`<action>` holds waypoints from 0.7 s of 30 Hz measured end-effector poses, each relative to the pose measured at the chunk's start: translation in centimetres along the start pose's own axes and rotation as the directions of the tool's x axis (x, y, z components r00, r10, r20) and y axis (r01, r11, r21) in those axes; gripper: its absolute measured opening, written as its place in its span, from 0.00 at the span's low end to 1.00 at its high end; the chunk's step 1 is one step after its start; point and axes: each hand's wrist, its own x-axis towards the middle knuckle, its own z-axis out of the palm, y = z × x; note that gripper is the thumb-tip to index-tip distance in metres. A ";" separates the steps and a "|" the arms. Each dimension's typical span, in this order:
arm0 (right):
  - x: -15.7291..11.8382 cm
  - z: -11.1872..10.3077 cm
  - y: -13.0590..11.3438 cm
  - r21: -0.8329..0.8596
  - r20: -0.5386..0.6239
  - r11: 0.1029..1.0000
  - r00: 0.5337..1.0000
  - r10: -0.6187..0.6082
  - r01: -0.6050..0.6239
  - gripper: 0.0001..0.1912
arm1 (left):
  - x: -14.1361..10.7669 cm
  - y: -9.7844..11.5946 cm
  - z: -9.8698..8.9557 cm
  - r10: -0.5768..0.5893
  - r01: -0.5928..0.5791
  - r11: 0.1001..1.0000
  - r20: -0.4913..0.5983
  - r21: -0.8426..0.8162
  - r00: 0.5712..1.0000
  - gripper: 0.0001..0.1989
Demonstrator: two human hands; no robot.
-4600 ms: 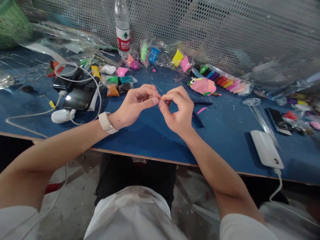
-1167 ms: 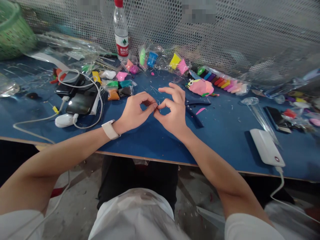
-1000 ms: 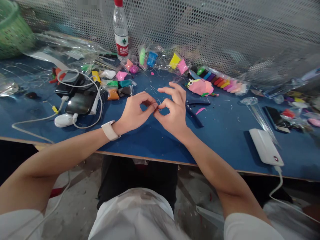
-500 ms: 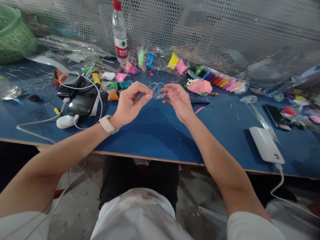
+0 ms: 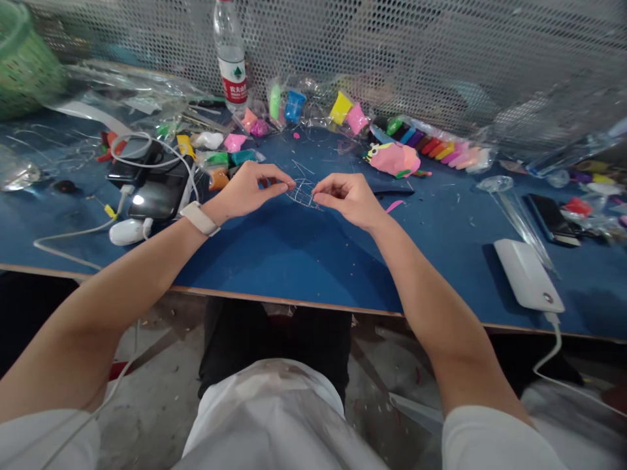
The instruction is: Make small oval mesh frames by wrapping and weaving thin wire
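Note:
Between my hands is a small frame of thin silvery wire (image 5: 304, 192), bent into curves with cross strands, just over the blue table. My left hand (image 5: 255, 189) pinches its left side between thumb and forefinger. On the opposite side, my right hand (image 5: 349, 199) has its fingertips closed on the wire's right edge. A pink clay animal figure (image 5: 393, 159) with a white eye lies beyond my right hand. Beside that hand are a dark flat tool (image 5: 392, 190) and a pink scrap (image 5: 394, 206).
Packets of coloured clay (image 5: 341, 108) and a water bottle (image 5: 231, 65) line the mesh wall (image 5: 313, 39). Black devices with white cables (image 5: 155, 196) lie left. A white power bank (image 5: 529, 275) and dark phone (image 5: 552, 220) lie right. A green basket (image 5: 29, 72) stands far left.
My right fingers have gone from spread to pinched on the wire. The wire frame has tipped from a rounded, raised look to a flatter one, a little lower.

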 end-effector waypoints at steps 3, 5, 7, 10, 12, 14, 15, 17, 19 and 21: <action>-0.1 0.1 0.0 0.036 0.089 0.998 0.995 0.053 -0.057 0.28 | 0.0 -0.3 -0.2 -0.084 0.091 0.994 0.101 -0.063 0.991 0.12; -0.2 0.3 -0.1 0.061 0.091 0.994 0.992 0.087 -0.093 0.25 | -0.1 -0.4 -0.1 -0.110 0.130 0.983 0.146 -0.131 0.983 0.12; -0.3 0.3 -0.2 0.096 0.078 0.989 0.991 0.106 -0.113 0.23 | -0.2 -0.4 0.1 -0.129 0.167 0.961 0.178 -0.220 0.976 0.12; -0.2 0.2 0.0 0.162 0.102 0.977 0.987 0.123 -0.138 0.24 | -0.2 -0.4 0.0 -0.152 0.239 0.915 0.272 -0.325 0.950 0.12; -0.2 0.2 0.3 0.202 0.145 0.963 0.978 0.150 -0.177 0.26 | -0.2 -0.5 -0.1 -0.153 0.278 0.892 0.341 -0.356 0.928 0.13; -0.1 0.1 0.7 0.226 0.182 0.948 0.965 0.187 -0.226 0.29 | -0.1 -0.6 -0.3 -0.154 0.302 0.886 0.391 -0.351 0.907 0.15; -0.1 0.1 0.8 0.233 0.201 0.939 0.957 0.208 -0.253 0.29 | -0.1 -0.7 -0.4 -0.159 0.313 0.888 0.414 -0.336 0.896 0.16; -0.1 0.0 0.9 0.240 0.250 0.923 0.938 0.241 -0.301 0.29 | 0.0 -0.8 -0.6 -0.176 0.335 0.898 0.467 -0.284 0.867 0.18; -0.2 -0.2 0.7 0.238 0.304 0.913 0.918 0.255 -0.332 0.28 | 0.0 -0.8 -0.7 -0.188 0.344 0.910 0.507 -0.233 0.841 0.17; -0.2 -0.3 0.5 0.234 0.338 0.912 0.907 0.249 -0.338 0.27 | 0.1 -0.9 -0.8 -0.193 0.346 0.915 0.530 -0.206 0.826 0.16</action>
